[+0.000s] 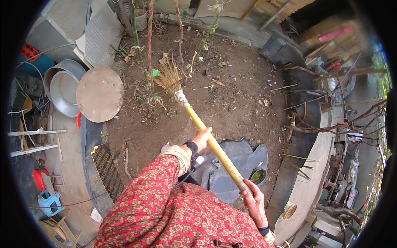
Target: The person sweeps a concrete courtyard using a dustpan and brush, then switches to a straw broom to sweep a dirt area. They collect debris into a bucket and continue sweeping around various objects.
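A broom (pixel 220 154) with a yellow pole runs slantwise across the middle. Its straw head, bound on with pale wrapping, touches the soil (pixel 248 108) at the upper centre, beside green stems and two twisted cords. My left hand (pixel 202 138) is closed around the middle of the pole, a dark band at its wrist. Lower right, my right hand (pixel 255 200) grips the pole's near end. Some dry leaves and small scraps lie scattered on the dirt. Beneath the pole is a crumpled dark sheet (pixel 228 183), with a round dark container (pixel 257 176) at its right.
At the left stand a round board (pixel 100 94), a metal basin (pixel 63 90) and a light blue stool (pixel 49 203). A printed board piece (pixel 108 173) lies near the left border. Bare branches (pixel 325 129) reach in from the right over a dark curved edging (pixel 305 136).
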{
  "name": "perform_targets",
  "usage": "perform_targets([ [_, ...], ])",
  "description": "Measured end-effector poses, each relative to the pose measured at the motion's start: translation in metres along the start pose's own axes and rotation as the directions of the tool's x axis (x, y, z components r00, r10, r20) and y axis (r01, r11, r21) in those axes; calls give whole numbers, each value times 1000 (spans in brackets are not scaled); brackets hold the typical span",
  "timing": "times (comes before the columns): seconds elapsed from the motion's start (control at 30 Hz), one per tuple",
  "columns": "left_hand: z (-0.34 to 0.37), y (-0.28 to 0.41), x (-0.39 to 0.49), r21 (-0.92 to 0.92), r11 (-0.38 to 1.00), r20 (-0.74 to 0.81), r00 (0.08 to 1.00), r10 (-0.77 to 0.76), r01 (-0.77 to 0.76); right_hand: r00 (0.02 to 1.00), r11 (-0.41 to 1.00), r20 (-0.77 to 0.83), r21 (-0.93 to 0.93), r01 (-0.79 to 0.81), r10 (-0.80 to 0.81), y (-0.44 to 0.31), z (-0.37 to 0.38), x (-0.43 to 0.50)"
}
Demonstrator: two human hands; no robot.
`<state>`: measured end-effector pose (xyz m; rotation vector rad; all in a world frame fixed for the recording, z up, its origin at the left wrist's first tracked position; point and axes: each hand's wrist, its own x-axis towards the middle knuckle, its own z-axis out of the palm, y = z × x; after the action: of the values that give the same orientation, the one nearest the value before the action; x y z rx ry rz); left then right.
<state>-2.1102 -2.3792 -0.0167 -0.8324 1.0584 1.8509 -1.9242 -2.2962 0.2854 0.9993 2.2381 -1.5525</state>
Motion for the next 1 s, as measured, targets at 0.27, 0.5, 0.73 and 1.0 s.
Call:
perform_targets([
  [0.27, 137, -99, -72, 352, 904, 223, 917, -331, 241, 848, 960, -459, 209, -185, 263, -2, -9, -120],
  [0.5, 148, -64, -90, 416, 904, 381, 882, -276, 103, 888, 975, -410, 161, -155, 209, 0, 6, -135],
  [0.73, 99, -4, -41, 377, 926, 293, 948, -123, 4, 961, 955, 2, 110, -277, 278, 10, 10, -58],
  [1.0, 106, 71, 16, 215, 975, 198, 980, 5, -48, 968, 982, 187, 53, -183, 170, -3, -40, 59],
])
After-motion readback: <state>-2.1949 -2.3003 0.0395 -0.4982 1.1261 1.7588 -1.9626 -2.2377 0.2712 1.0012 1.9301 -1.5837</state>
